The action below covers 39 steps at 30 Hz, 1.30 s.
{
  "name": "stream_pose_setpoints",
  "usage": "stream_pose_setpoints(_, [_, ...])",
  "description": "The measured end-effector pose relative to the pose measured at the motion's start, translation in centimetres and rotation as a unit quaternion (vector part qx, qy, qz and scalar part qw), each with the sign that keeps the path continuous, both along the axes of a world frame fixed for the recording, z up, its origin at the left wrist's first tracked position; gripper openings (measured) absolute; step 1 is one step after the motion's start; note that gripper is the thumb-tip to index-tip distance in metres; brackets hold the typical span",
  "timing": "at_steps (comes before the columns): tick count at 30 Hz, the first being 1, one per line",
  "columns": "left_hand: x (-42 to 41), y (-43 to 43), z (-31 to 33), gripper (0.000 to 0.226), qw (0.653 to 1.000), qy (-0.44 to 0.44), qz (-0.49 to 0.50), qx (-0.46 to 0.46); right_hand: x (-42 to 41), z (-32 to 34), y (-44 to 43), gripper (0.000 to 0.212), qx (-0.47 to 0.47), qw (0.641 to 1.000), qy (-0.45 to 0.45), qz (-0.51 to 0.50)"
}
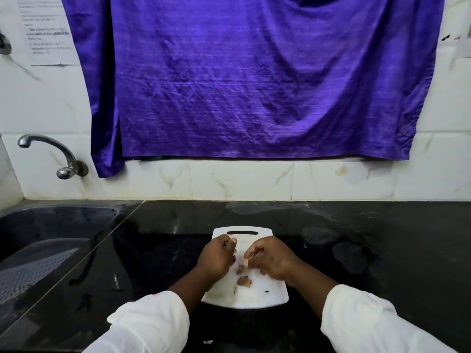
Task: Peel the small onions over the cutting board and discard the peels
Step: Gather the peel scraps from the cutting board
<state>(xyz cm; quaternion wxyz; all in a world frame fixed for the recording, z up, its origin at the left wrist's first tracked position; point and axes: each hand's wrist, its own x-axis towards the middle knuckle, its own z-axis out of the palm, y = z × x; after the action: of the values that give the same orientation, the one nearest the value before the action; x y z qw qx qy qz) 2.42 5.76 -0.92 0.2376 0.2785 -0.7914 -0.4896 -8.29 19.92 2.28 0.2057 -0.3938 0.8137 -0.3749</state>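
While brownish peels (243, 280) lay on the white cutting board (267, 294) between the two wrists, the left hand (216, 257) and right hand (271, 258) hung curled over the board on the black worktop (382, 250). Whether their fingers gripped anything was too hidden to tell.

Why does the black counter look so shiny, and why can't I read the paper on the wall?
In the head view, the polished black counter mirrors the pale wall tiles as glare. The paper sits at the wide lens's edge, where things bend and blur, so its print smears. The peels on the cutting board look soft too.
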Motion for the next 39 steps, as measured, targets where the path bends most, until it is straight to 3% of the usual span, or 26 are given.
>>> stream_pose_setpoints(3, [0.1,-0.5,-0.3,0.039,0.999,-0.017,0.021,-0.041,0.6,-0.8,0.1,0.041,0.124,0.973,0.179,0.072])
stream_pose_setpoints(6, [0.0,-0.7,-0.7,0.04,0.999,-0.023,0.025,-0.041,1.4,-1.5,-0.2,0.028,0.119,0.954,0.261,0.084])
stream_pose_setpoints(9, [-0.1,-0.8,-0.9,0.041,0.999,-0.018,0.031,-0.031,1.9,-1.7,-0.3,0.008,0.094,0.948,0.293,0.08])
stream_pose_setpoints(17, [0.2,-1.3,-0.9,0.042,0.998,-0.005,0.055,0.0,1.8,-1.6,-1.7,0.011,-0.002,0.956,0.294,-0.001])
stream_pose_setpoints(20, [0.4,-1.6,-0.8,0.042,0.998,-0.006,0.065,-0.005,2.1,-1.7,-2.6,0.01,0.017,0.953,0.296,0.054])
stream_pose_setpoints(29, [0.5,-1.9,-1.0,0.043,0.994,-0.036,0.067,-0.072,3.0,-1.8,-3.3,0.018,0.063,0.888,0.433,0.142])
stream_pose_setpoints(33, [0.5,-2.2,-1.5,0.045,0.998,-0.012,0.054,0.002,2.3,-1.2,-2.8,0.016,0.068,0.939,0.328,0.082])
stream_pose_setpoints(36, [0.3,-1.9,-1.2,0.043,0.998,0.005,0.038,0.053,1.5,0.1,-2.7,0.019,-0.025,0.997,0.066,0.032])
stream_pose_setpoints(39, [0.1,-0.4,0.2,0.038,0.993,0.015,0.018,0.118,1.8,1.5,-2.6,0.01,-0.124,0.979,-0.153,-0.044])
